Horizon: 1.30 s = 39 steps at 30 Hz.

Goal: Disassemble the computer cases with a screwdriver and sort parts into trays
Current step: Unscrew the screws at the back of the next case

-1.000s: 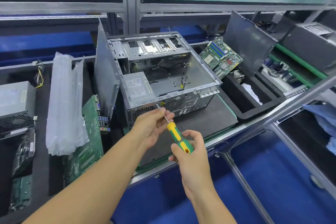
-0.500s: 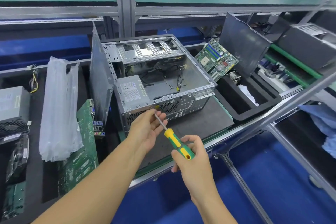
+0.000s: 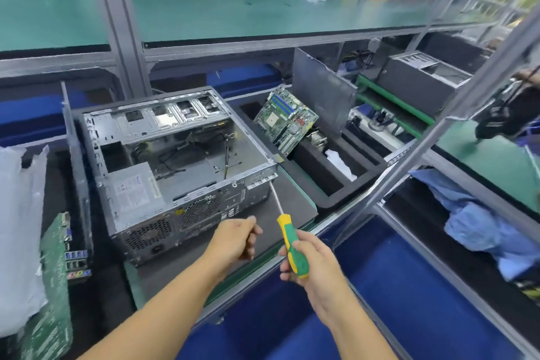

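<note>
Change: half a second ago the left hand [image 3: 236,238] steadied the shaft at the rear panel by the power supply [image 3: 131,187]. Now the screwdriver [image 3: 292,245] has swung right, tip near the right rear corner of the computer case [image 3: 175,169]; contact not discernible. Likely one screw is done and the next is sought. Right hand [image 3: 314,267] grips the green-yellow handle. Left hand is drawn back, fingers curled; cannot tell whether it pinches a screw. Case sits open on the counter [image 3: 181,269], just ahead of both hands.
</note>
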Each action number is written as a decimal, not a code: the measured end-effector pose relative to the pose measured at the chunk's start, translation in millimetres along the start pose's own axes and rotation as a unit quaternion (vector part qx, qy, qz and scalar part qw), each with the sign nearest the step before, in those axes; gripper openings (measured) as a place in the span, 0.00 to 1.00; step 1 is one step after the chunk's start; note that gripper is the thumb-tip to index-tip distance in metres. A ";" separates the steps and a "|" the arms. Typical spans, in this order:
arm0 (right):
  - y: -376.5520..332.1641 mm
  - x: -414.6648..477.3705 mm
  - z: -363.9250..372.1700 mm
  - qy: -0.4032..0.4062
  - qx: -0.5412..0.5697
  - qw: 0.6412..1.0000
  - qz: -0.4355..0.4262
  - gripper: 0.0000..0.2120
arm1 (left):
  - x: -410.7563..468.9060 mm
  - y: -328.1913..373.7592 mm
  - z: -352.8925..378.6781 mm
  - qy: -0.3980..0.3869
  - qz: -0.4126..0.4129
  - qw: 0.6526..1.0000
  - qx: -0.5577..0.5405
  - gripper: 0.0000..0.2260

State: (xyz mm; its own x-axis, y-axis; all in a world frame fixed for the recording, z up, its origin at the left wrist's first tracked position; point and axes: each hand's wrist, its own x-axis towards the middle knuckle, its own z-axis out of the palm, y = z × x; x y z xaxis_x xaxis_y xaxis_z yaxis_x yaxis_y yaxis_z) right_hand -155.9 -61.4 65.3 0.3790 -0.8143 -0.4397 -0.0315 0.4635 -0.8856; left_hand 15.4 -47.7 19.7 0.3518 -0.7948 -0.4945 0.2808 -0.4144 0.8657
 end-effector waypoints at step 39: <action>-54.5 115.5 -1.4 -0.149 0.090 0.984 -0.034 0.12 | 21.3 126.4 -75.1 0.126 0.190 0.829 0.510 0.14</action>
State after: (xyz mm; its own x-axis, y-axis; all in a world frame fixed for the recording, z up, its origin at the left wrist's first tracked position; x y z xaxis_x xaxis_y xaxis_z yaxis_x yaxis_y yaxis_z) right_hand -111.7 -181.2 62.6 0.6303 -0.7188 -0.2933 0.1574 0.4883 -0.8584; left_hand 125.5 -83.7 112.8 0.4530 -0.8895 -0.0594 -0.7496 -0.4161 0.5147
